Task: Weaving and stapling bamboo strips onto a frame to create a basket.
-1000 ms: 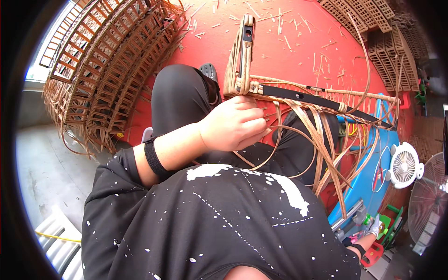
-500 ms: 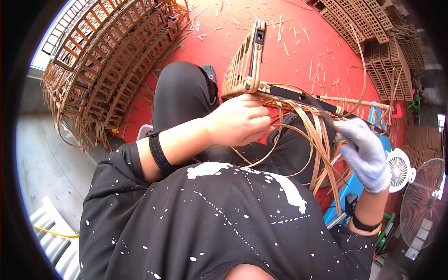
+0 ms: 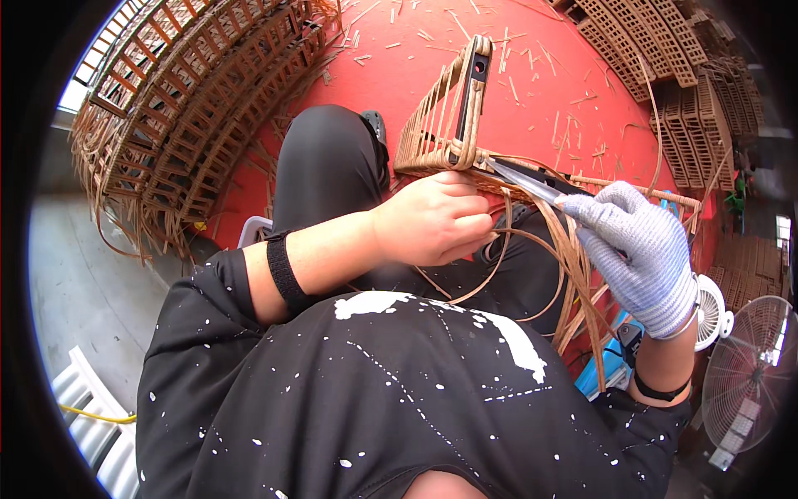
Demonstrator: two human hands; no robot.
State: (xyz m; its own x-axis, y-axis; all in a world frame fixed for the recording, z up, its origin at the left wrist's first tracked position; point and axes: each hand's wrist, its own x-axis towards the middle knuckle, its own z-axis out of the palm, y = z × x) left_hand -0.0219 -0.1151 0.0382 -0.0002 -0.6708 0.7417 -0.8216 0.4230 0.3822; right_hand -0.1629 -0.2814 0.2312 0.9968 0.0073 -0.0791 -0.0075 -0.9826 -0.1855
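My bare left hand (image 3: 436, 218) is closed at the near corner of a woven rattan frame (image 3: 468, 116). A thin brown strand (image 3: 532, 237) seems to run out from its fingertips and loop to the right. My right hand (image 3: 636, 254), in a pale knitted glove, grips a pointed silver metal tool (image 3: 524, 179). The tip meets the frame's corner beside a black slotted bar; which kind of tool it is, I cannot tell. A bundle of loose rattan strands (image 3: 573, 291) hangs between my hands, over my knee.
Stacked woven panels (image 3: 199, 108) rise at the far left. More woven panels (image 3: 640, 41) stand at the far right. Strand offcuts lie scattered on the red floor (image 3: 407, 75). On the right are a small white fan (image 3: 708, 312) and a larger wire-guard fan (image 3: 752, 374).
My right hand has moved up, bringing the metal tool's tip to the frame's corner. The frame has shifted slightly right. My left hand stays closed in nearly the same place.
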